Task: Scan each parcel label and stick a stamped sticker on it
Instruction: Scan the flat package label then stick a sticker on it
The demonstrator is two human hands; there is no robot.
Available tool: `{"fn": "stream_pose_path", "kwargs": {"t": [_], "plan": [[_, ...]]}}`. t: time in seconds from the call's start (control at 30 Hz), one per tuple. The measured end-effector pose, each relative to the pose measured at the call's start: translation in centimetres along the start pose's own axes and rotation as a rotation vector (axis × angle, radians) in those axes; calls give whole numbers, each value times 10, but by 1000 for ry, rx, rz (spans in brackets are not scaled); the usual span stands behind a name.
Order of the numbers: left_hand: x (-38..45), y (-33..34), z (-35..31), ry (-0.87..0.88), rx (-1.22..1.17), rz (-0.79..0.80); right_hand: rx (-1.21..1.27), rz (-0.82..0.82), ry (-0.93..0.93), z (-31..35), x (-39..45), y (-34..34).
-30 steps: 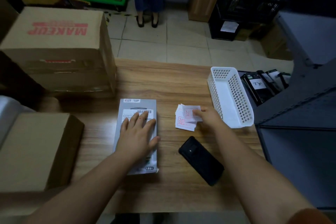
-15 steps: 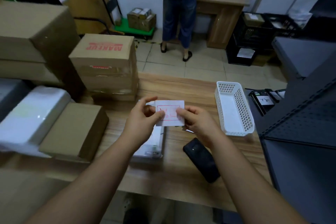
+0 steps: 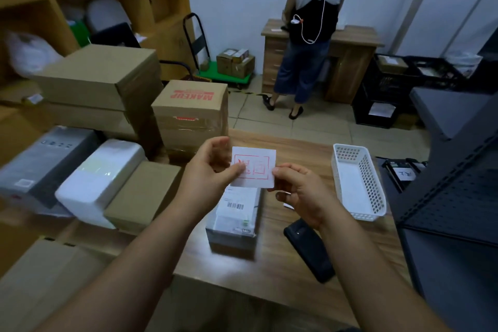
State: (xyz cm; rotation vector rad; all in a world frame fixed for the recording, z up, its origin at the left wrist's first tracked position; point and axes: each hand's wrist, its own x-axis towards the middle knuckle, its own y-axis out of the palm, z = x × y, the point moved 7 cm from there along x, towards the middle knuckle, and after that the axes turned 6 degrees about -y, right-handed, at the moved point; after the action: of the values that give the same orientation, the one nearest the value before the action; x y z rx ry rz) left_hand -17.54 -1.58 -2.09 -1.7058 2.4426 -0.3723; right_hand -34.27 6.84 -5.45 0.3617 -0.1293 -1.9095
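White red-stamped sticker (image 3: pixel 254 167) held above grey parcel (image 3: pixel 234 219), left hand (image 3: pixel 213 170) pinching its left edge, right hand (image 3: pixel 295 187) pinching lower right corner, wooden table (image 3: pixel 296 264) below.

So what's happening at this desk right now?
A person holds a white sticker with a red stamp up in front of them, the left hand pinching one edge and the right hand the other. Below it, a grey parcel with a barcode label lies on the wooden table, beside a black phone. The sticker is not on the parcel yet.
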Motion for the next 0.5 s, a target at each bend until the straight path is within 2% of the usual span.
{"fn": "stream_pose_path", "kwargs": {"t": [0.03, 0.1, 0.17, 0.2, 0.27, 0.5], "plan": [[-3, -5, -11, 127, 142, -64, -17, -23, -12, 4, -2, 0], [-17, -5, -42, 516, 425, -178, -46, -64, -29, 12, -6, -2], [-32, 11, -61, 822, 597, -149, -44, -74, -37, 17, -9, -4], [-35, 20, -62, 881, 648, -101, -40, -66, -46, 20, -10, -3], [-31, 30, -59, 856, 690, -22, -10, -44, -73, 26, -14, 0], [-19, 32, -59, 677, 649, 90, 65, 42, -140, 42, -18, 8]]}}
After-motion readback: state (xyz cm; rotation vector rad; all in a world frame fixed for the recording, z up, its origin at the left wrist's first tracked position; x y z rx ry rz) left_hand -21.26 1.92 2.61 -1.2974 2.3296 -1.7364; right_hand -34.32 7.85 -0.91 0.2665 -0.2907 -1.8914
